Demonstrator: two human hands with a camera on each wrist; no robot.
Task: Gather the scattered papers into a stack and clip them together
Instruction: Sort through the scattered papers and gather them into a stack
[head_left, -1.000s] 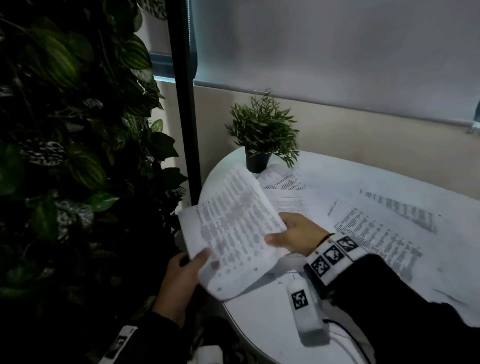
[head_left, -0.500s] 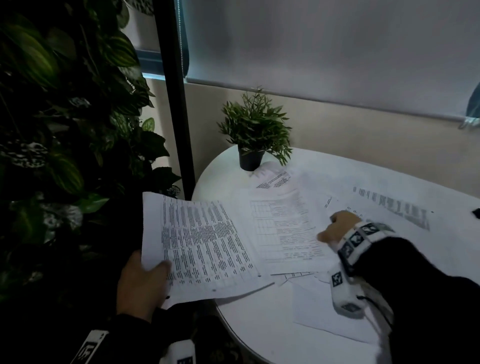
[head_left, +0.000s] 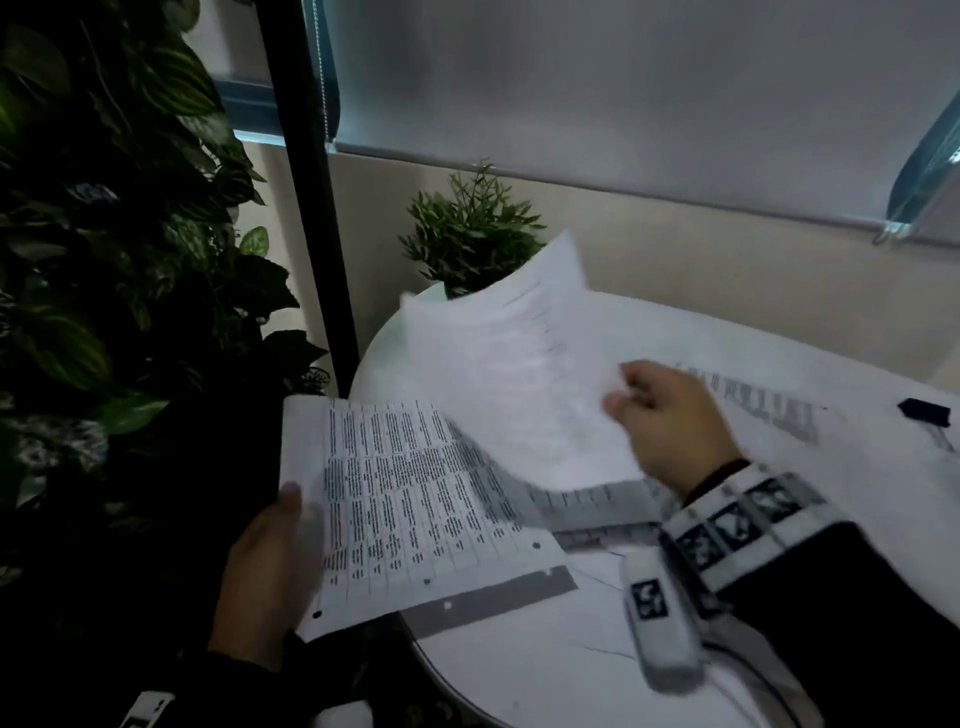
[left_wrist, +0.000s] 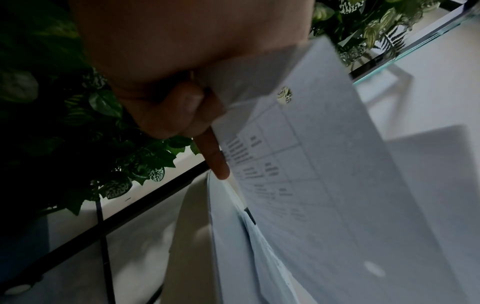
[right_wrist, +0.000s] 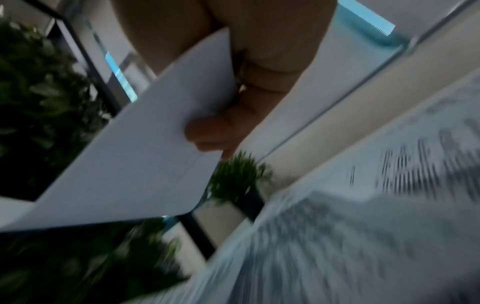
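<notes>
My left hand (head_left: 270, 566) grips a printed sheet with punch holes (head_left: 410, 499) by its left edge, off the left side of the round white table (head_left: 545, 670). In the left wrist view the thumb and fingers (left_wrist: 182, 107) pinch that sheet (left_wrist: 324, 185). My right hand (head_left: 665, 421) pinches a second sheet (head_left: 509, 374) and holds it lifted and curved above the table; the right wrist view shows the fingers (right_wrist: 215, 131) under this sheet (right_wrist: 145, 156). More printed papers (head_left: 769, 410) lie flat on the table. A black binder clip (head_left: 927, 415) lies at the far right.
A small potted plant (head_left: 467, 239) stands at the table's back edge, partly behind the lifted sheet. A wall of dark leafy plants (head_left: 104, 260) and a black post (head_left: 306, 182) stand to the left. A beige wall runs behind the table.
My right hand has taken a sheet off the table and raised it leftward toward the sheet in my left hand. The left hand still holds its sheet, now flatter and lower.
</notes>
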